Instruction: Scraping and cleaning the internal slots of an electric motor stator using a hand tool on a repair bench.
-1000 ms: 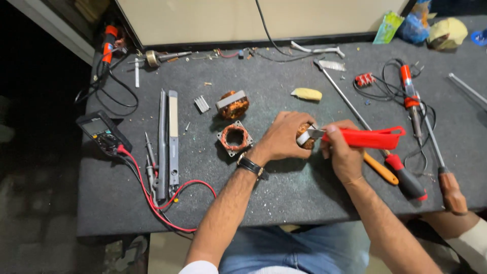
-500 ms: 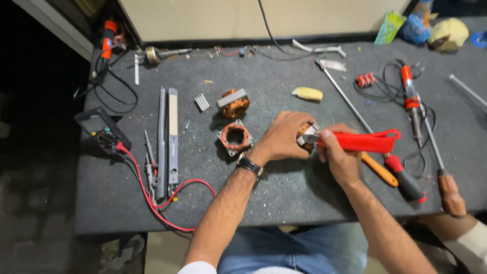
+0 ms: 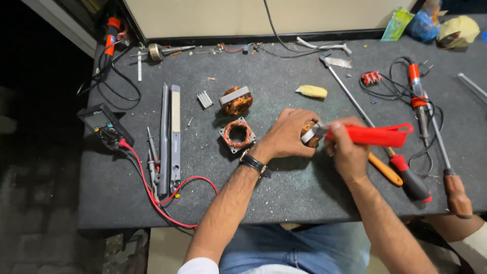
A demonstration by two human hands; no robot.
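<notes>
My left hand (image 3: 286,134) is closed around a small copper-wound motor coil (image 3: 308,133) and holds it just above the dark table (image 3: 284,193). My right hand (image 3: 345,149) grips the red handles of a pair of pliers (image 3: 373,135), whose jaws meet the coil. A black wristwatch (image 3: 253,163) sits on my left wrist. Left of my hands lie two more wound coils: one square with an open centre (image 3: 237,134), and one with a metal band (image 3: 236,100) further back.
A multimeter (image 3: 104,127) with red and black leads (image 3: 167,195) lies at the left beside two long metal bars (image 3: 170,137). Screwdrivers (image 3: 406,172), a soldering iron (image 3: 417,89) and a long rod (image 3: 350,96) lie at the right. Another person's sleeve (image 3: 472,243) shows at the lower right.
Both hands have stayed together on the coil and pliers, with only slight shifts. The view has moved a little.
</notes>
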